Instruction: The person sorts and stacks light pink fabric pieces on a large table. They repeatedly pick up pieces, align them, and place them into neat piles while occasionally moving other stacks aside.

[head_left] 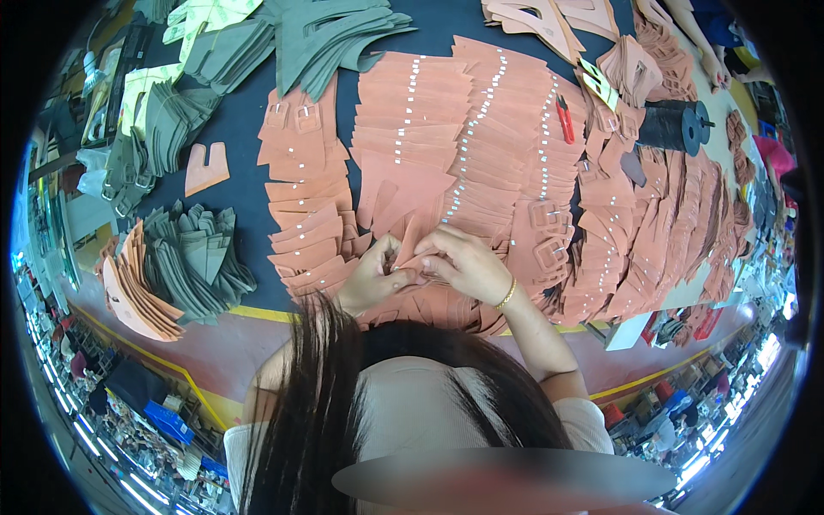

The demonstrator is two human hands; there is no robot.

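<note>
My left hand (376, 276) and my right hand (468, 264) come together at the near side of the table. Between them they pinch a salmon-coloured leather piece (411, 237), and its lower part is hidden by my fingers. Around my hands lie overlapping rows of flat salmon leather pieces (403, 103), many carrying small white tags. Just right of my right hand are pieces with covered square buckles (550, 254). More salmon pieces (429, 307) lie beneath my wrists.
Dark green leather stacks (193, 257) and tan pieces (142, 283) lie at the left. Red-handled snippers (565, 118) rest on the rows. A black thread spool (678, 127) stands at the right. Another person's arm (695, 43) reaches in at the far right.
</note>
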